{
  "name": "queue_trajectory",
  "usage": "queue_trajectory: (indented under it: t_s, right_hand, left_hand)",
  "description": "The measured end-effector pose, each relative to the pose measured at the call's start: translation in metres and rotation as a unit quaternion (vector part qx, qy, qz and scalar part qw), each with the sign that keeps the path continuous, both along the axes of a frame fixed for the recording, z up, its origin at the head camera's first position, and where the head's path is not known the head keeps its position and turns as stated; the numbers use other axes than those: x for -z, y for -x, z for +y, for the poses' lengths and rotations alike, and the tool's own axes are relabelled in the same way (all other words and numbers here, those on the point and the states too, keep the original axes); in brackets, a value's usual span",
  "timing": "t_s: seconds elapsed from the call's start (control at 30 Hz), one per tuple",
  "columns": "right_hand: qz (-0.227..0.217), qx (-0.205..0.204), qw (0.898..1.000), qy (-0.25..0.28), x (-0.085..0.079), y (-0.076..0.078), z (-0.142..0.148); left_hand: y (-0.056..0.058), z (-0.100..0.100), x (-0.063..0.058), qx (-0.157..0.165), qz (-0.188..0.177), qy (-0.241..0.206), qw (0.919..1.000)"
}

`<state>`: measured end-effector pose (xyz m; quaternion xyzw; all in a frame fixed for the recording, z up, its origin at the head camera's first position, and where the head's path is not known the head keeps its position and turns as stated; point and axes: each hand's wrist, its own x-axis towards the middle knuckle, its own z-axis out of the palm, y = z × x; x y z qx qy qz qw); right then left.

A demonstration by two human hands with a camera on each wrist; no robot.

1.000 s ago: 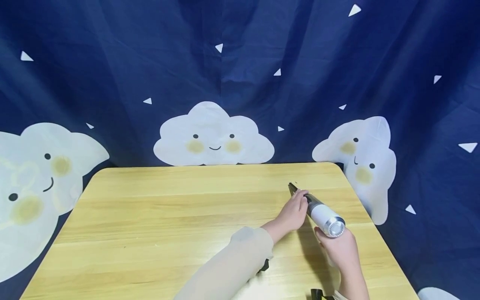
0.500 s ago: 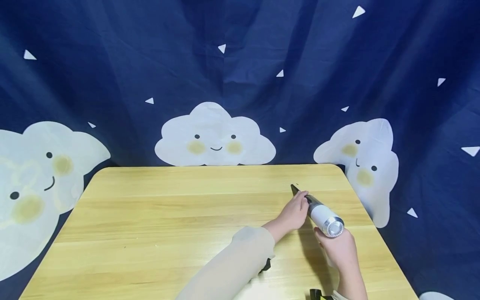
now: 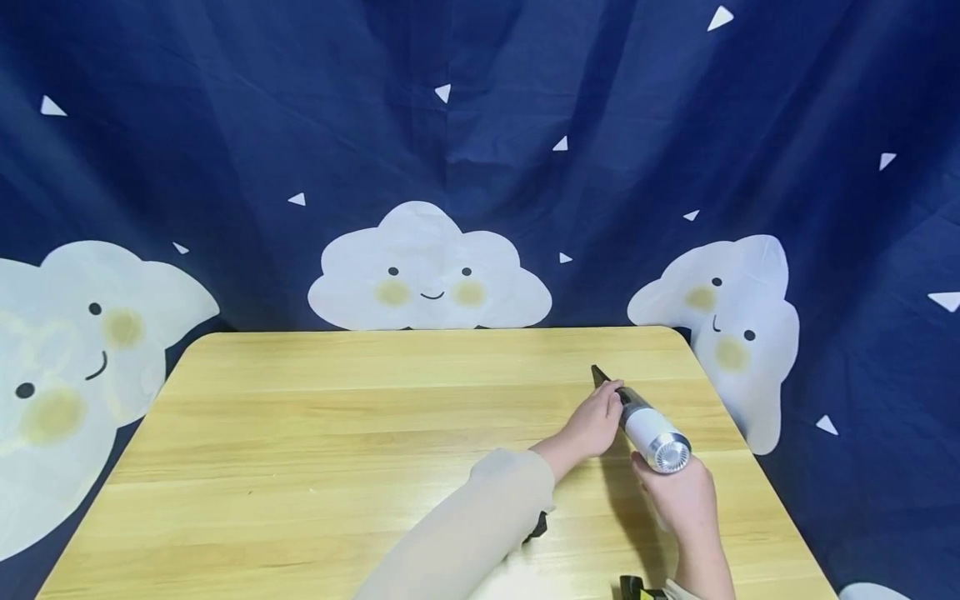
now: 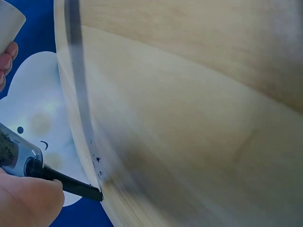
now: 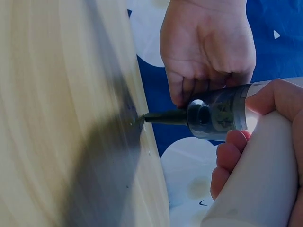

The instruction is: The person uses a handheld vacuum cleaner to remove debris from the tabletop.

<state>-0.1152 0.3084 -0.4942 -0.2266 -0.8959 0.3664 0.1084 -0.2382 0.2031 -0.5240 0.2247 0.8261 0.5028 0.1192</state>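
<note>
A white and silver handheld vacuum cleaner (image 3: 647, 427) is held at the right side of the table, its round vented end facing me. My right hand (image 3: 681, 500) grips its white handle (image 5: 258, 175). At the front, my left hand (image 3: 594, 422) holds the clear dust cup (image 5: 215, 116), fingers curled against its side. Grey debris shows inside the cup. A narrow black crevice nozzle (image 4: 71, 184) points down, its tip right at the tabletop. Small dark crumbs (image 4: 97, 160) lie beside the tip in the left wrist view.
The wooden table (image 3: 337, 417) has tiny specks on its left part. Black wrist gear (image 3: 632, 587) shows by the right sleeve. A dark blue curtain (image 3: 480, 158) with white clouds hangs behind the table.
The nozzle tip has shifted slightly to the right along the tabletop, and the left hand has moved with it. Both hands keep their hold. The head view has shifted a little.
</note>
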Motion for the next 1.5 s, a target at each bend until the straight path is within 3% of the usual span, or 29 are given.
queue_trajectory:
  t_s: [0.43, 1.07, 1.5]
  right_hand:
    - [0.021, -0.006, 0.999, -0.032, 0.005, 0.001, 0.003]
    - [-0.019, 0.005, 1.0, 0.013, -0.01, -0.025, 0.016]
    - [-0.039, 0.004, 0.999, 0.019, -0.015, -0.033, 0.026]
  left_hand:
    - [0.002, -0.001, -0.002, 0.016, -0.001, -0.001, 0.9999]
    - [-0.023, 0.003, -0.004, 0.046, 0.071, 0.022, 0.9962]
    - [-0.031, 0.006, -0.003, 0.056, 0.086, 0.032, 0.9942]
